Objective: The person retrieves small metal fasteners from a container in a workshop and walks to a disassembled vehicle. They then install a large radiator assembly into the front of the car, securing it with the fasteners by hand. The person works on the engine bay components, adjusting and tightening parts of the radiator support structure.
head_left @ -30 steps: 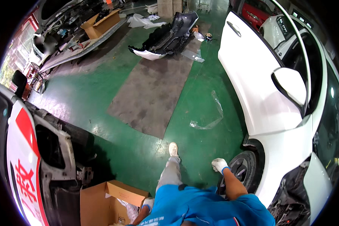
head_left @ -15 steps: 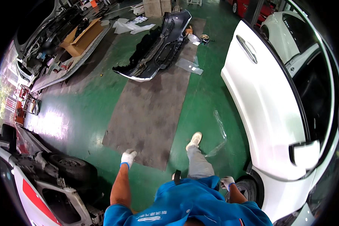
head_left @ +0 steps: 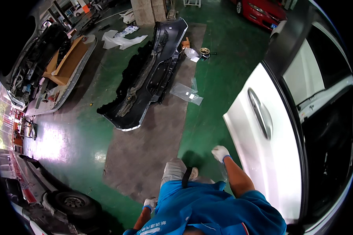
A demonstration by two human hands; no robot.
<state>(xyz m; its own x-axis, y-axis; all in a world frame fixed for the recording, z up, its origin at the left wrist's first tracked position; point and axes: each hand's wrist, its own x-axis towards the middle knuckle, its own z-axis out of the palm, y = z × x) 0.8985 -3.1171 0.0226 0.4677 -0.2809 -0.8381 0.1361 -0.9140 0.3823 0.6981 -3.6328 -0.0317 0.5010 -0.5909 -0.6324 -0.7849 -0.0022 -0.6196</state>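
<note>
My right hand (head_left: 220, 152), in a white work glove with a blue cuff, swings out in front of my body near the edge of a white car door (head_left: 262, 145), apart from it. Its fingers are curled in, and nothing shows in them. Low beside my left hip is my left hand (head_left: 150, 203), gloved the same way, its fingers loosely curled with nothing seen in them. Ahead of me a black bumper (head_left: 149, 78) with its hollow inner side up lies on a grey-brown mat (head_left: 145, 156). Neither hand touches it.
Clear plastic bags (head_left: 186, 94), a round tin (head_left: 204, 53) and white sheeting (head_left: 123, 40) lie near the bumper. On the left are a car part holding a cardboard box (head_left: 68, 60) and a partly stripped vehicle with a wheel (head_left: 73, 202). A red car (head_left: 261, 13) stands far right.
I have moved forward, so the bumper and the white door appear nearer. My right hand has swung forward and my left hand back toward my hip. One foot has dropped back under me.
</note>
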